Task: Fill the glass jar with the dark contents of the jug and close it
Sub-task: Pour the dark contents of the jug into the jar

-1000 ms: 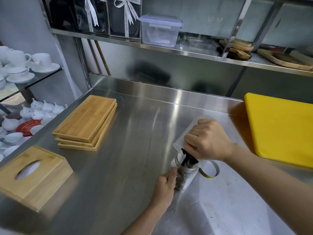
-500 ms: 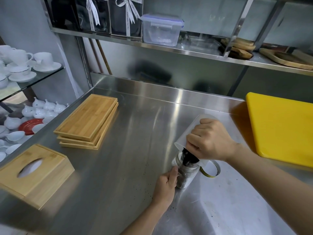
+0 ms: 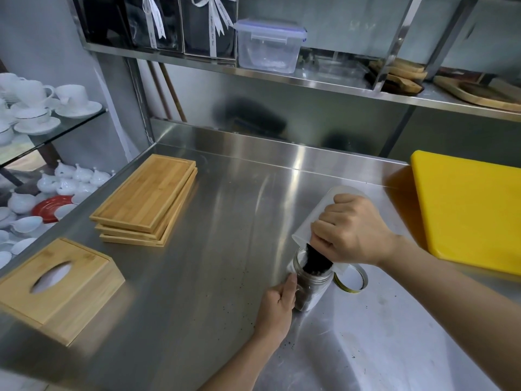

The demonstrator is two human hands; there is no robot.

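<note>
jug [image 3: 315, 221] tilted, mouth down | jar [image 3: 310, 289] upright | right hand [image 3: 352, 232] pouring

Right hand [image 3: 351, 231] tips jug [image 3: 315, 221] over glass jar [image 3: 310, 286] gripped by left hand [image 3: 277, 307].

The right hand [image 3: 351, 231] covers much of the jug [image 3: 315, 221]. The jar's [image 3: 311, 289] near side hides behind the left hand [image 3: 277, 304]. The yellow board [image 3: 468, 210] runs off the right edge.

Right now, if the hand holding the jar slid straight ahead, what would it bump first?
The left hand already touches the jar. Past it, probably the lid, though depth is unclear.
</note>
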